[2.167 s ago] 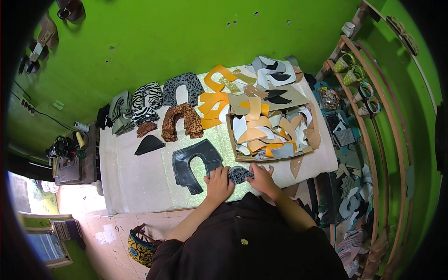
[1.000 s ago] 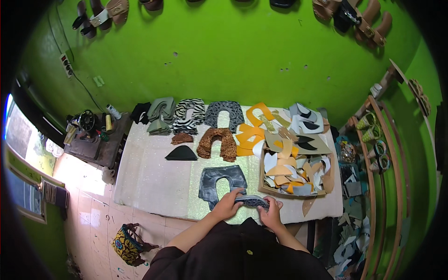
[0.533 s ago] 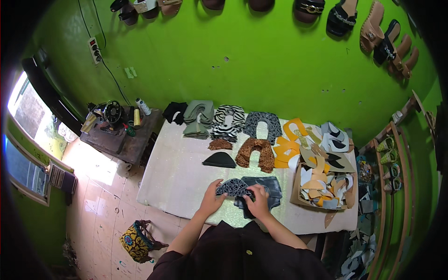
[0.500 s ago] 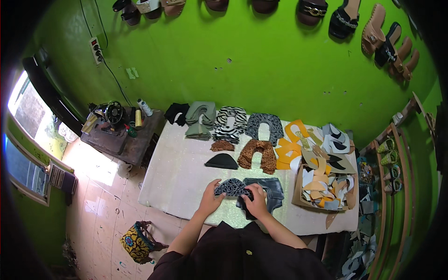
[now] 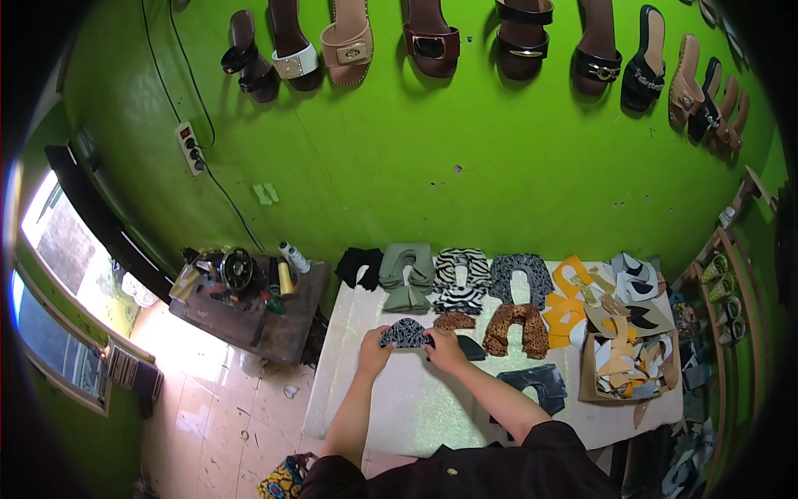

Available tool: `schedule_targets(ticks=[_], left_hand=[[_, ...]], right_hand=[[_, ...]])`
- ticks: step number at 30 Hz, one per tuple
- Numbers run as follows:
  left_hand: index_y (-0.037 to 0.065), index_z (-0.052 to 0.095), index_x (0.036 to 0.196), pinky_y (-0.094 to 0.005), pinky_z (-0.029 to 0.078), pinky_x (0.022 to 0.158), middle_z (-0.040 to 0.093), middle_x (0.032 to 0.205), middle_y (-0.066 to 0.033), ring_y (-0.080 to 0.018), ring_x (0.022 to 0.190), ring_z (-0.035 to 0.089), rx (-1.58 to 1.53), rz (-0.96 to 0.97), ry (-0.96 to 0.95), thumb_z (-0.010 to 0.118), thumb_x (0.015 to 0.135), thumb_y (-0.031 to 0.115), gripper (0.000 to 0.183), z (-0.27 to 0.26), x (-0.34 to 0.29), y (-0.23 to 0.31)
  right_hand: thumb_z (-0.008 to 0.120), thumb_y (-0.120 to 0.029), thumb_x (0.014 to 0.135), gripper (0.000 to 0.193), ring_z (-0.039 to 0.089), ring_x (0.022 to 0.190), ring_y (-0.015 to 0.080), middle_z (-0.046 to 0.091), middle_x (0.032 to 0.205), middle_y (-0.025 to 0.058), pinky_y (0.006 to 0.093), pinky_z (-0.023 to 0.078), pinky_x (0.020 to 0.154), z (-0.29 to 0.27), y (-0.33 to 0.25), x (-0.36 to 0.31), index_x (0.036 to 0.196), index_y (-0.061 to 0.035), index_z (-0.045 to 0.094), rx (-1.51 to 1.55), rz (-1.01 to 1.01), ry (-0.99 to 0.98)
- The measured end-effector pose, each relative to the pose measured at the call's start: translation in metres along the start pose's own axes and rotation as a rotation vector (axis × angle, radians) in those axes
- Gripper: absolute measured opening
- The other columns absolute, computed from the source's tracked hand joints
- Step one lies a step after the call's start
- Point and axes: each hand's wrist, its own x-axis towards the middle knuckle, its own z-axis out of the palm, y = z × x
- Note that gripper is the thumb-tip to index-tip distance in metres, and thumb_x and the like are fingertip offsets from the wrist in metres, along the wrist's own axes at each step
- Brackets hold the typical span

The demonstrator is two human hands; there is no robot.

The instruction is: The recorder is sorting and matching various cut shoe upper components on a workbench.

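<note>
A half-moon piece of black-and-white patterned material is held level between my two hands, over the left half of the white table. My left hand pinches its left end. At its right end, my right hand grips it with curled fingers. A plain black half-moon piece lies just beyond my right hand and is partly covered by it. Past that is a small stack of brown leopard-print pieces. Dark U-shaped pieces lie to the right of my right forearm.
Stacks of cut pieces line the far side: black, green, zebra-striped, grey-patterned, orange. A cardboard box of scraps stands at right. A sewing machine sits left. Sandals hang on the green wall.
Both hands have carried the patterned half-moon piece away from the dark U-shaped pieces, leftward and farther across the table, up by the black half-moon. The view has tilted up, showing more sandals.
</note>
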Motion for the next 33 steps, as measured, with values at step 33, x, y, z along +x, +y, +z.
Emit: schedule_targets(ticks=[33], left_hand=[[0.01, 0.058, 0.107, -0.0477, 0.02, 0.1, 0.036, 0.128, -0.0163, -0.0338, 0.121, 0.029, 0.163, -0.048, 0.269, 0.061, 0.075, 0.009, 0.032, 0.032, -0.081, 0.089]], right_hand=[[0.061, -0.011, 0.071, 0.032, 0.034, 0.112, 0.0385, 0.042, 0.117, 0.0167, 0.0493, 0.026, 0.097, -0.1, -0.034, -0.119, 0.103, -0.0107, 0.056, -0.193, 0.026, 0.507]])
